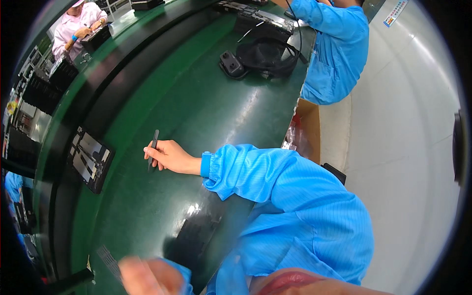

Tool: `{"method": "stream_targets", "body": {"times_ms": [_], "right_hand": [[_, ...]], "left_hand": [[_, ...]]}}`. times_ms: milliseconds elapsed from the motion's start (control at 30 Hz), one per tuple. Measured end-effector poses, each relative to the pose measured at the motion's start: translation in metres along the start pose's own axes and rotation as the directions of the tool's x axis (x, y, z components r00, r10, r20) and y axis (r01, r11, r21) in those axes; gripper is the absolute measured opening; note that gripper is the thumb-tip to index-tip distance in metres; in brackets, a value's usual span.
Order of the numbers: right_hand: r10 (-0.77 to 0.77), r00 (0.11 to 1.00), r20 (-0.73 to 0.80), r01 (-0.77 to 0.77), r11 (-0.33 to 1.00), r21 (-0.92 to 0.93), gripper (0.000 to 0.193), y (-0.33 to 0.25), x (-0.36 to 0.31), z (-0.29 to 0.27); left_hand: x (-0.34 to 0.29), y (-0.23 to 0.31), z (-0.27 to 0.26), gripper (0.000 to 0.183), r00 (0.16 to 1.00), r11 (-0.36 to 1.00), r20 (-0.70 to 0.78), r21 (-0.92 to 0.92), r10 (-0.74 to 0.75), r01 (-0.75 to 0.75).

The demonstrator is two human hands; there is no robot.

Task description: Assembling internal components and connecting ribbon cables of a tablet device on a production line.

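Note:
My right hand [172,156] is over the green bench [196,108], closed around a slim black stick-like tool [154,142] held nearly upright. Left of it, a flat, opened electronic device [90,160] with silver panels and a black frame lies beside the black belt. At the bottom of the view is my left hand [150,275], smeared by motion, so its fingers do not show clearly. Next to it lies a grey striped strip [109,260], partly hidden. A dark flat shape [194,233] lies on the bench between my two arms.
A black cap with a camera unit [231,64] sits farther up the bench. Beyond it, a co-worker in blue [334,54] works by more devices [265,22]. Across the belt [105,91] is a person in pink [76,29]. A cardboard box [309,128] holds plastic bags.

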State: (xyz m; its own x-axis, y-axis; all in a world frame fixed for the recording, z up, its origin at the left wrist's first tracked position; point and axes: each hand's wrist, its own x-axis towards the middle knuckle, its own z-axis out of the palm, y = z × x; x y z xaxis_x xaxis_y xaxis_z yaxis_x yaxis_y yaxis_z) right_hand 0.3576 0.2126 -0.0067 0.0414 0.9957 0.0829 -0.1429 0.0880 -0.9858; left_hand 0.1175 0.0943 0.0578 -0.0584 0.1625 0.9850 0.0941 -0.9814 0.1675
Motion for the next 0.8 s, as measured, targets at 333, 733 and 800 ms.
{"method": "stream_targets", "body": {"times_ms": [333,733,800], "right_hand": [[0.033,0.999,0.022,-0.031,0.995,-0.097,0.034,0.002,-0.002,-0.023],[-0.323,0.431,-0.842,0.527,0.848,-0.055,0.035,-0.19,-0.06,-0.328],[-0.351,0.794,-0.497,0.259,0.934,-0.247,0.034,-0.195,-0.057,-0.261]], "left_hand": [[0.068,0.085,0.069,0.026,0.991,0.925,-0.131,-0.372,0.037,-0.083],[0.08,0.076,0.098,0.016,0.995,0.861,0.016,-0.499,-0.1,0.095],[0.077,0.071,0.105,0.015,0.996,0.856,0.054,-0.51,-0.064,0.083]]}}
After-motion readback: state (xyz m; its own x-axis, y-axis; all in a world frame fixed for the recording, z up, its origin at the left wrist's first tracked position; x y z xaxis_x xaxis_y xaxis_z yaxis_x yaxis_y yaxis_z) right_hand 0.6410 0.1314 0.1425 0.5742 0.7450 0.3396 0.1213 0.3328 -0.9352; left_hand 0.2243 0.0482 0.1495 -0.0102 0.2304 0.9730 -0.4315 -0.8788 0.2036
